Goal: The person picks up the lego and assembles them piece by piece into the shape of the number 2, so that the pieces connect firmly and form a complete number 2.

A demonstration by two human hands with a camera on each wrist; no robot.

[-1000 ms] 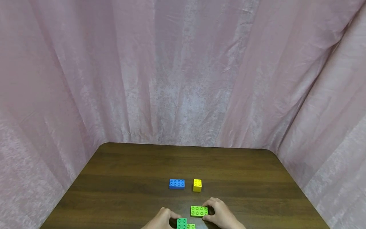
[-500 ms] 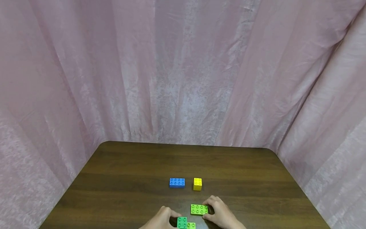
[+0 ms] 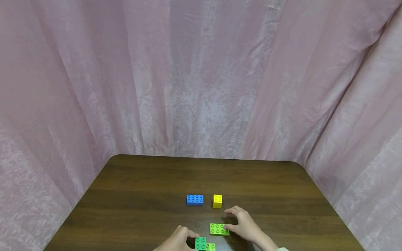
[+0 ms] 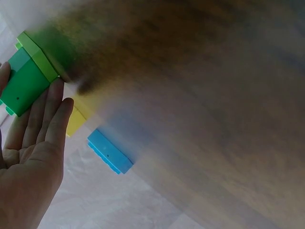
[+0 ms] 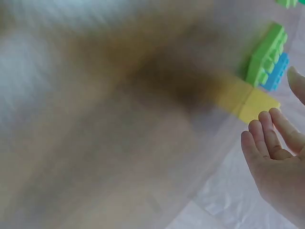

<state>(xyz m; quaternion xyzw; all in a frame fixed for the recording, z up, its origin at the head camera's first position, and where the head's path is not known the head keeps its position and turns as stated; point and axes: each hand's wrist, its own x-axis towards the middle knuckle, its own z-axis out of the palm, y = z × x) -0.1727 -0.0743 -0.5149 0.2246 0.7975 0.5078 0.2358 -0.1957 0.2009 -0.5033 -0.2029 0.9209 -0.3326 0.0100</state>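
My left hand point(image 3: 177, 240) grips a green brick point(image 3: 200, 244) at the bottom of the head view; a lime piece point(image 3: 210, 247) shows at its right side. In the left wrist view the left hand point(image 4: 35, 152) has its thumb and fingers around the green brick point(image 4: 24, 83). My right hand point(image 3: 246, 227) stands with thumb and fingers spread at a flat lime brick point(image 3: 217, 229), the thumb by its right end. The right wrist view shows the right hand point(image 5: 281, 157) holding nothing, below the lime brick point(image 5: 267, 55).
A blue brick point(image 3: 195, 199) and a yellow brick point(image 3: 217, 201) stand farther back on the brown wooden table point(image 3: 141, 181). Pink curtains point(image 3: 201, 87) hang behind the table and on both sides.
My right hand has let go of the flat lime brick; its fingers have lifted away and spread toward the yellow brick. The left hand keeps its grip on the green brick.
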